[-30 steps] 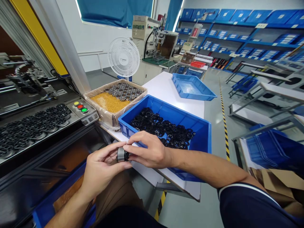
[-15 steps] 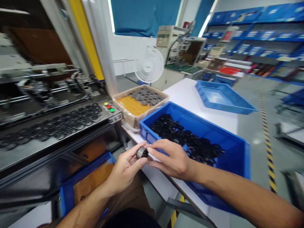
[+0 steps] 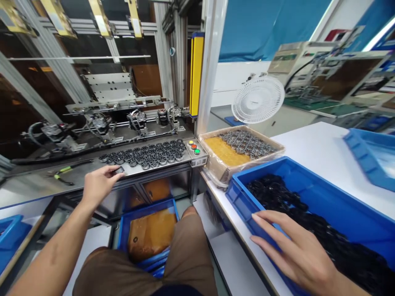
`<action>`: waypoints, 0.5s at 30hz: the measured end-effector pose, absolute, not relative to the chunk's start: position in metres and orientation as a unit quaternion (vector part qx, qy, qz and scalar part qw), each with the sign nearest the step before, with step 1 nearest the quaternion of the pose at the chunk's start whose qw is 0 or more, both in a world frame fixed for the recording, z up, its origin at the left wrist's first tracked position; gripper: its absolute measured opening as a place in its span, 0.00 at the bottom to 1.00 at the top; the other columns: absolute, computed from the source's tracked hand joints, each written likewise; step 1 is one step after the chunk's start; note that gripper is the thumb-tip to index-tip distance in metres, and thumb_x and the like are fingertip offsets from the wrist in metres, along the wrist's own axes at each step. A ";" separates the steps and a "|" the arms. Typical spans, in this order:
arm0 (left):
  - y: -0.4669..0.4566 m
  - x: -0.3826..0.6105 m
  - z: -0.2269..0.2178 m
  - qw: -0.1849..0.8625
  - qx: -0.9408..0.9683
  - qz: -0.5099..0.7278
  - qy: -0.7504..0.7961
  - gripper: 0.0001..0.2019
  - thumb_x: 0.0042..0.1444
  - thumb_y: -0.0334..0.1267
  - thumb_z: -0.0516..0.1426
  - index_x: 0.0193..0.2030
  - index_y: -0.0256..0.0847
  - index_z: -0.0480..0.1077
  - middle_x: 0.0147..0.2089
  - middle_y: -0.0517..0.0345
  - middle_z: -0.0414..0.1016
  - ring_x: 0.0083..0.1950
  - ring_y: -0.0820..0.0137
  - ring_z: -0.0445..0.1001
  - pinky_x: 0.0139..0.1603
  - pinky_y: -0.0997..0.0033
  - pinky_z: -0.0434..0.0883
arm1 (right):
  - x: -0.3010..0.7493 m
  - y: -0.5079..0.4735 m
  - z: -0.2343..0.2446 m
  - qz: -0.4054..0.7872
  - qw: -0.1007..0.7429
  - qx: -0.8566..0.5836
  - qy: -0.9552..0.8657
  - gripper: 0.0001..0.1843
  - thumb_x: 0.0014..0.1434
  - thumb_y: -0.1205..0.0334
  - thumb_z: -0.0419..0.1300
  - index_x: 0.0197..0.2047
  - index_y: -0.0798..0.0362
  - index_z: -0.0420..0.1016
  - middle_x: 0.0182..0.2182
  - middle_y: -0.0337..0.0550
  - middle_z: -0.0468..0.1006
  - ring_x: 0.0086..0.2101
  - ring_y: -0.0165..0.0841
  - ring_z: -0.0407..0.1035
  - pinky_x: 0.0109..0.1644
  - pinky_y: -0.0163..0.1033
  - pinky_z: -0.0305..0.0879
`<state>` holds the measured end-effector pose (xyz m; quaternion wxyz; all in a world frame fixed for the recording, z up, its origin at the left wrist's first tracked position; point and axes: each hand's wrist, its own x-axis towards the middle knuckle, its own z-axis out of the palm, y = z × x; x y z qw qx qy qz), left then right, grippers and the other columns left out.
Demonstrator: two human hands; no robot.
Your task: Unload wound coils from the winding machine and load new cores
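Over the front edge of the metal ledge (image 3: 154,166), my left hand (image 3: 100,183) pinches a small dark round part (image 3: 119,169) between thumb and fingers. Just beside it lie rows of black-and-grey round parts (image 3: 151,154), packed close together on the ledge. My right hand (image 3: 293,246) is open, fingers apart and holding nothing. It hovers at the near wall of a blue bin (image 3: 243,201), which holds a heap of black plastic parts (image 3: 284,197).
A plastic-lined carton (image 3: 222,168) of grey parts stands behind the bin, near a white fan (image 3: 259,100). Push buttons (image 3: 194,148) sit at the ledge's right end; green-handled pliers (image 3: 63,172) lie left. A blue crate (image 3: 123,230) is down by my knees.
My view has turned left toward the machine. My hands, together on a metallic round part before, are now apart: the left carried a part to the ledge, the right let go.
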<state>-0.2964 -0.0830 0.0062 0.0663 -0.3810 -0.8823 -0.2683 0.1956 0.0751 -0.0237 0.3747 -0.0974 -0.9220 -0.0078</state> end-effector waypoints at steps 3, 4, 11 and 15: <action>-0.073 -0.315 0.000 0.082 -0.424 -0.246 -0.868 0.31 0.45 0.56 0.58 0.46 0.29 0.76 0.42 0.51 0.76 0.41 0.63 0.74 0.47 0.69 0.66 | 0.193 0.075 -0.021 -0.015 0.372 -0.095 -0.923 0.22 0.58 0.67 0.62 0.55 0.64 0.68 0.48 0.58 0.69 0.49 0.36 0.65 0.50 0.41 0.66; -0.070 -0.318 -0.003 0.090 -0.443 -0.234 -0.861 0.30 0.46 0.55 0.56 0.45 0.28 0.76 0.45 0.50 0.75 0.43 0.62 0.74 0.50 0.68 0.66 | 0.193 0.074 -0.019 -0.018 0.374 -0.093 -0.923 0.20 0.58 0.68 0.61 0.54 0.64 0.68 0.47 0.58 0.69 0.49 0.35 0.65 0.51 0.40 0.66; -0.061 -0.348 -0.030 0.158 -0.549 -0.143 -0.808 0.31 0.57 0.50 0.45 0.54 0.26 0.74 0.57 0.52 0.69 0.61 0.54 0.62 0.65 0.57 0.58 | 0.192 0.072 -0.014 -0.023 0.369 -0.092 -0.925 0.18 0.59 0.73 0.60 0.52 0.66 0.68 0.48 0.58 0.68 0.50 0.36 0.64 0.52 0.40 0.65; -0.075 -0.348 -0.028 0.211 -0.581 -0.163 -0.769 0.33 0.62 0.53 0.45 0.61 0.23 0.66 0.65 0.49 0.60 0.67 0.54 0.55 0.68 0.57 0.53 | 0.194 0.074 -0.020 -0.009 0.357 -0.099 -0.929 0.21 0.58 0.74 0.61 0.55 0.65 0.67 0.51 0.57 0.67 0.53 0.35 0.62 0.54 0.42 0.65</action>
